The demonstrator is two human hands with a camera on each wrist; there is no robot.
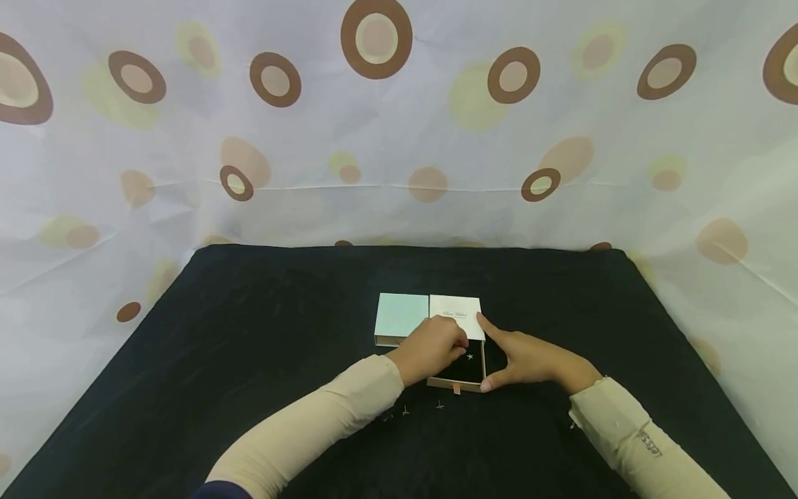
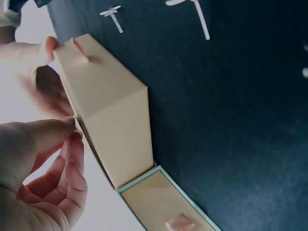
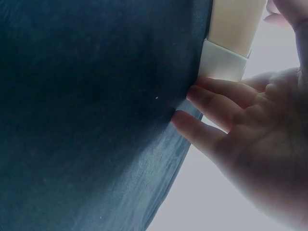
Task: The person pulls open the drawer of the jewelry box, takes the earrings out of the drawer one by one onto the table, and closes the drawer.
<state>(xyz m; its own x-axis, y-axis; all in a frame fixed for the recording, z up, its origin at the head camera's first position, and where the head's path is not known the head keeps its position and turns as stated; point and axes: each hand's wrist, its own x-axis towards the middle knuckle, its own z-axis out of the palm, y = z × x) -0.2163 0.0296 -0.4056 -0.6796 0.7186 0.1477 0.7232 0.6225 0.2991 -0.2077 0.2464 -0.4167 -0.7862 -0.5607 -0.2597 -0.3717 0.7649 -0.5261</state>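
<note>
My left hand (image 1: 433, 343) is over the pulled-out drawer (image 1: 458, 384) of a white jewelry box (image 1: 458, 312). Its thumb and index fingertip pinch a tiny shiny piece of jewelry (image 2: 78, 127), mostly hidden, at the drawer's edge. A star-shaped silvery piece (image 1: 470, 357) lies on the drawer's black lining. Along the box's right side my right hand (image 1: 530, 357) is spread, its thumb touching the drawer's front corner. In the right wrist view, its fairly straight fingers (image 3: 216, 103) rest against the box's white sleeve (image 3: 224, 62).
A mint-green box (image 1: 401, 315) with a drawer stands against the white box's left side. In front lie small silvery pieces with thin stems, among them one piece (image 1: 439, 405) and another (image 1: 406, 411). Black cloth (image 1: 280, 326) covers the table; a patterned curtain (image 1: 436, 125) hangs behind.
</note>
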